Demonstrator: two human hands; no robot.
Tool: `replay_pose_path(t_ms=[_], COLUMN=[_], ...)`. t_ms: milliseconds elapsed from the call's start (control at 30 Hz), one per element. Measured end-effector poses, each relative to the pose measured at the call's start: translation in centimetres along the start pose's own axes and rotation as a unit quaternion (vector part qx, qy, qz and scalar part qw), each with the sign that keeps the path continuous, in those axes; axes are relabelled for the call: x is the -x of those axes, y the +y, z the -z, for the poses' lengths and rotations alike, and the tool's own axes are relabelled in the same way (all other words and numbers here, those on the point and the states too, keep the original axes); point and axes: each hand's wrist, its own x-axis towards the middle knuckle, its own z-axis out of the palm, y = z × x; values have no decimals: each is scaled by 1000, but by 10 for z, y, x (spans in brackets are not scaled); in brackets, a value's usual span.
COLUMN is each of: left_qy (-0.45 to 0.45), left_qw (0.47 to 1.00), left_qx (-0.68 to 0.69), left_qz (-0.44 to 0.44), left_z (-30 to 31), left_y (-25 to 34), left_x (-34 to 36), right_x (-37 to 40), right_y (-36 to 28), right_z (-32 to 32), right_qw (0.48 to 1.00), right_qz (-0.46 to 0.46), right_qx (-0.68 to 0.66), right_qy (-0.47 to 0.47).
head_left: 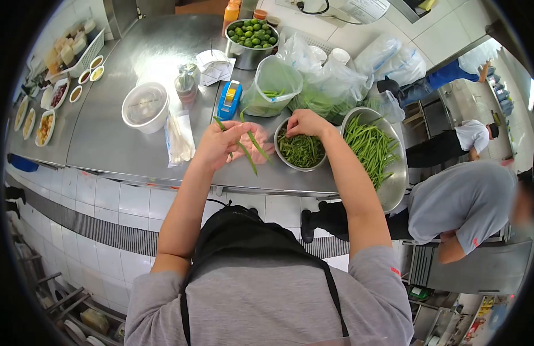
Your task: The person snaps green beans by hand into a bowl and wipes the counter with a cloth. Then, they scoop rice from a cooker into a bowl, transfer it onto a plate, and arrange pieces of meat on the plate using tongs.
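Several long green beans (257, 147) are pinched between the fingers of my left hand (219, 142), above a pinkish patch on the steel table. My right hand (306, 124) reaches over the rim of a small metal bowl (301, 169) filled with thin cut green pieces (302, 151). Its fingers are pressed together at the pieces; what they hold, if anything, is hidden. Just right of that bowl, a large metal bowl (395, 185) holds many whole green beans (368, 146). Behind my hands stands a translucent green container (271, 86) with a few green pieces inside.
On the steel table (120, 57) are a white lidded tub (145, 108), a blue tape dispenser (229, 100), a pot of limes (252, 56) and plastic bags of greens (336, 86). A person in grey (460, 199) bends close by on the right; two others are beyond.
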Motion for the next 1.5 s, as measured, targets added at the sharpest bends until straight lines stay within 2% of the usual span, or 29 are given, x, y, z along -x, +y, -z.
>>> replay_pose_path(t_ms=[67, 133, 167, 233, 267, 333, 367, 433, 567, 633, 667, 700, 733, 767, 800, 867, 900, 967, 1000, 1067, 1100, 1133, 1200, 1233, 1267, 1333, 1400, 1433, 1500], left_qy=[-8, -15, -11, -8, -10, -13, -20, -29, -59, -68, -49, -32, -27, 2, 31, 32, 26, 10, -13, 0, -11, -24, -10, -30, -51, -82, -119, -145, -178], left_qw=[1000, 999, 999, 999, 1000, 1000, 1000, 999, 998, 997, 998, 999, 999, 998, 996, 995, 993, 991, 988, 987, 988, 989, 991, 997, 999, 996, 988, 981, 971], left_qx=[-13, -27, -30, -32, -22, -12, -12, -11, 17, 44, 36, 28, 26, 47, 68, 87, 108, 129, 154, 159, 153, 146, 129, 67, 5, -36, -79, -107, -139], left_qz=[-4, -6, -7, -8, -7, -7, -8, -8, -5, -2, -14, -26, -28, -37, -46, -42, -33, -30, -26, -24, -23, -21, -21, -13, -4, 26, 59, 69, 82], left_z=[5, 10, 12, 14, 14, 13, 13, 13, 13, 17, 20, 22, 21, 20, 20, 23, 25, 30, 33, 34, 34, 34, 38, 43, 45, 35, 24, 20, 10], left_y=[-2, -4, -6, -6, -6, -6, -5, -6, -7, -7, -9, -11, -11, -10, -9, -5, -5, -6, -6, -6, -6, -5, -3, -4, -5, 2, 2, 1, 1], left_x=[-2, -3, -4, -2, -1, 0, 1, 0, -1, 0, -3, -4, -4, -5, -5, -5, -4, -5, -7, -7, -7, -7, -6, -7, -9, -6, -10, -13, -16], right_x=[-1, 1, 3, 11, 14, 21, 26, 36, 46, 44, 41, 40, 36, 30, 26, 16, 10, -2, 1, 15, 20, 26, 35, 39, 47, 68, 65, 64, 63], right_y=[5, 5, 5, -9, -13, -18, -21, -29, -30, -41, -48, -66, -82, -92, -99, -112, -109, -98, -103, -109, -113, -108, -93, -101, -106, -143, -155, -150, -137], right_z=[-1, -1, 0, 11, 14, 20, 23, 27, 26, 22, 14, 2, -11, -28, -42, -74, -98, -143, -145, -137, -128, -127, -122, -103, -82, -35, -12, -9, -10], right_qw=[1000, 995, 995, 977, 977, 927, 928, 862, 831, 899, 898, 949, 972, 972, 979, 971, 972, 949, 949, 970, 976, 976, 956, 955, 936, 896, 866, 864, 886], right_qz=[10, -6, -5, -103, -103, -147, -147, -96, -59, -61, -58, -30, 0, 58, 66, 32, 39, -20, -14, 2, -43, -38, 25, 28, 37, 69, 228, 219, 258], right_qx=[2, -96, -95, -185, -184, -342, -342, -495, -551, -434, -436, -299, -154, -55, -7, 78, 74, 168, 165, 80, 9, 8, -36, -36, -59, -113, 35, 35, 170], right_qy=[7, 0, 0, -27, -26, -33, -32, -45, -41, 11, 4, 92, 180, 220, 192, 222, 221, 266, 268, 229, 212, 212, 289, 292, 345, 423, 444, 451, 345])
